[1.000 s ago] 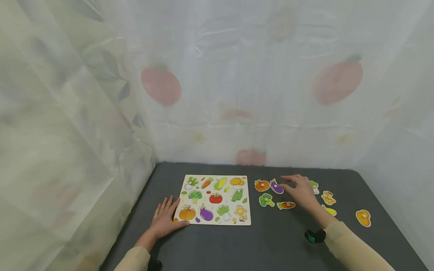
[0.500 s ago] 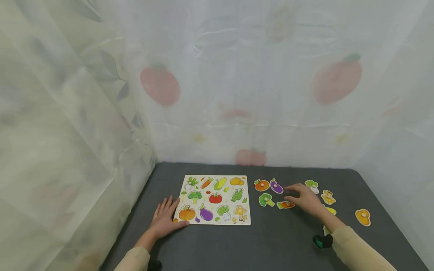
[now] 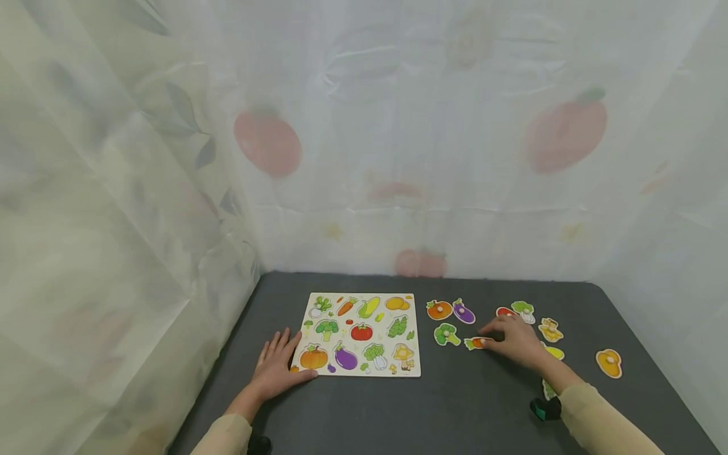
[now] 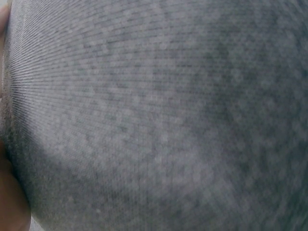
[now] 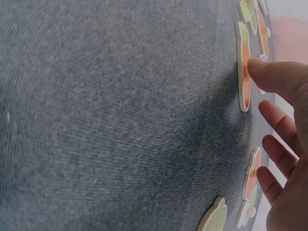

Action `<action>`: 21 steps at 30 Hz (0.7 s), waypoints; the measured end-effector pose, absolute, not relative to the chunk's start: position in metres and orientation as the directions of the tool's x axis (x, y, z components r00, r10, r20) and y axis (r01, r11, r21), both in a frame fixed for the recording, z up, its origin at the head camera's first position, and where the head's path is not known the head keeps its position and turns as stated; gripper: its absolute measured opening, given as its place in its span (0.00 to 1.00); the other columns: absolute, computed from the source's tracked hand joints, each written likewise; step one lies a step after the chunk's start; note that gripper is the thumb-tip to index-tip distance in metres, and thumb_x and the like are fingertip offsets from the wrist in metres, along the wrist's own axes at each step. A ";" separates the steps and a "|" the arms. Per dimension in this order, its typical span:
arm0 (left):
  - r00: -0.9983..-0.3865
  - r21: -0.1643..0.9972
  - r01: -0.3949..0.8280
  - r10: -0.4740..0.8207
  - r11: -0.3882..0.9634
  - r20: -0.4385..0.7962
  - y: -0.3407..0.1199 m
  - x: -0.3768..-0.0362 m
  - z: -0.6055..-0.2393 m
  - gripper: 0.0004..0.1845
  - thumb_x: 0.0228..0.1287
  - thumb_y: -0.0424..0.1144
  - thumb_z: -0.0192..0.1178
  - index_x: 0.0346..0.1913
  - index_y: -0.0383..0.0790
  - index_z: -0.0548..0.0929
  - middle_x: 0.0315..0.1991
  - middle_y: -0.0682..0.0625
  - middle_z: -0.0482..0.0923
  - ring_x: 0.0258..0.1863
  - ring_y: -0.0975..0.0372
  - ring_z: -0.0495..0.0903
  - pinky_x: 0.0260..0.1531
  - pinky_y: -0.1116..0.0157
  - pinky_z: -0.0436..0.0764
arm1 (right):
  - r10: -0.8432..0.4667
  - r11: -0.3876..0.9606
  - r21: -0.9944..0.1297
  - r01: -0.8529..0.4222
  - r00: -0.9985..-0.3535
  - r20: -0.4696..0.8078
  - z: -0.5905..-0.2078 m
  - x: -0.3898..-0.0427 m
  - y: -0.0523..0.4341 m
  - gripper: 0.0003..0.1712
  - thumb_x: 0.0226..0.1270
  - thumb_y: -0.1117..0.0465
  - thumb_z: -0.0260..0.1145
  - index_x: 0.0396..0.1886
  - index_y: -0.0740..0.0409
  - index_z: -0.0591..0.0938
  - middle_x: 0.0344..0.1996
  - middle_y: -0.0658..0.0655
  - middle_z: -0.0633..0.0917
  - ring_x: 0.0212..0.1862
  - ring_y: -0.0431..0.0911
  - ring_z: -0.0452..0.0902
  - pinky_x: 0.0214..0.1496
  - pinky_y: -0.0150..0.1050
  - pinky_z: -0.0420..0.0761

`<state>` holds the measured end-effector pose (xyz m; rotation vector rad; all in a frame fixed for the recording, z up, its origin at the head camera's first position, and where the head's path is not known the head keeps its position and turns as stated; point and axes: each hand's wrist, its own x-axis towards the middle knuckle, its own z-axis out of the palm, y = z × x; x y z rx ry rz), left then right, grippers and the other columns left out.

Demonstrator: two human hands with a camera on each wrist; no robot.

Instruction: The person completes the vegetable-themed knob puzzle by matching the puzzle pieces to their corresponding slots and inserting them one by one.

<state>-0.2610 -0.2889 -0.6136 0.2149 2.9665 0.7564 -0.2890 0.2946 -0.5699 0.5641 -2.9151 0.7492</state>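
Resting released at the left edge of the board (image 3: pixel 381 341), the left hand (image 3: pixel 277 370) has its fingers spread and its thumb by the near edge. Thumb at the middle of the carrot (image 3: pixel 474 344), the right hand (image 3: pixel 517 340) has its fingers loosely bent and apart, clasping nothing (whether the thumb actually touches, I cannot tell). The carrot lies on the worktop (image 3: pixel 387 414), right of the broccoli (image 3: pixel 446 335) and nearer than the eggplant (image 3: pixel 466 316).

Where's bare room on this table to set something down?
The tabletop in front of the board, between left sleeve and right sleeve. A smaller patch lies between the mushroom piece and rightmost piece. It's crowded around the right hand: carrot piece, red piece, cabbage piece.
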 end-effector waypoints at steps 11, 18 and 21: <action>-0.986 0.460 0.097 0.149 0.883 -0.079 -0.290 -0.263 -0.614 0.65 0.50 0.77 0.66 0.83 0.45 0.53 0.82 0.36 0.43 0.80 0.39 0.37 0.74 0.38 0.35 | -0.334 0.816 -0.425 -0.391 -0.920 0.206 -0.574 -0.289 0.296 0.06 0.62 0.54 0.78 0.38 0.39 0.92 0.41 0.47 0.84 0.50 0.56 0.75 0.54 0.64 0.72; -0.986 0.459 0.095 0.146 0.883 -0.077 -0.289 -0.262 -0.611 0.64 0.50 0.77 0.66 0.83 0.45 0.54 0.82 0.35 0.44 0.80 0.39 0.38 0.74 0.37 0.36 | -0.329 0.811 -0.435 -0.391 -0.920 0.213 -0.574 -0.289 0.296 0.05 0.62 0.54 0.78 0.37 0.38 0.92 0.41 0.46 0.84 0.49 0.53 0.75 0.53 0.61 0.72; -0.986 0.456 0.094 0.147 0.885 -0.083 -0.289 -0.262 -0.610 0.64 0.50 0.77 0.66 0.83 0.45 0.54 0.82 0.36 0.43 0.80 0.38 0.38 0.74 0.37 0.36 | -0.328 0.812 -0.435 -0.389 -0.921 0.211 -0.575 -0.289 0.296 0.05 0.62 0.54 0.78 0.37 0.38 0.92 0.42 0.47 0.84 0.49 0.54 0.75 0.54 0.61 0.72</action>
